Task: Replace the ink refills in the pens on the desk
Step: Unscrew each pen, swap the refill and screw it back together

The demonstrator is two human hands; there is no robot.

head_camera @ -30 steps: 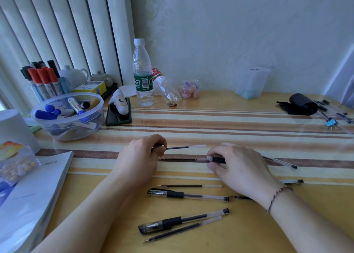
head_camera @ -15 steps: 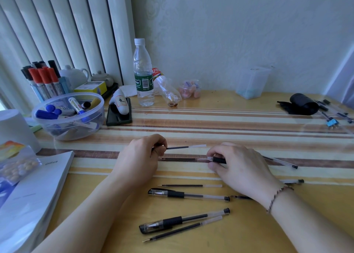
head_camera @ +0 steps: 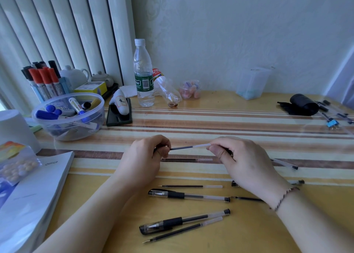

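My left hand (head_camera: 145,155) pinches the tip end of a thin black refill (head_camera: 183,147) held level above the desk. My right hand (head_camera: 243,162) grips a clear pen barrel (head_camera: 284,163) whose open end meets the refill's clear tail; the barrel's capped end sticks out to the right behind the hand. Another refill (head_camera: 186,159) lies on the desk just below. Nearer me lie a loose refill (head_camera: 191,186), a capped black pen (head_camera: 187,195), a second capped pen (head_camera: 183,220) and one more refill (head_camera: 182,230). My right wrist partly hides a further pen (head_camera: 298,182).
A clear bowl of markers (head_camera: 68,117), a phone (head_camera: 118,117), a water bottle (head_camera: 143,74) and a marker holder (head_camera: 44,80) stand at the back left. A stack of paper (head_camera: 34,195) lies front left. A black pouch (head_camera: 302,104) and clips sit far right.
My right hand has lifted the pen barrel off the desk and brought its open end to the refill that my left hand holds. The other refill stays on the desk.
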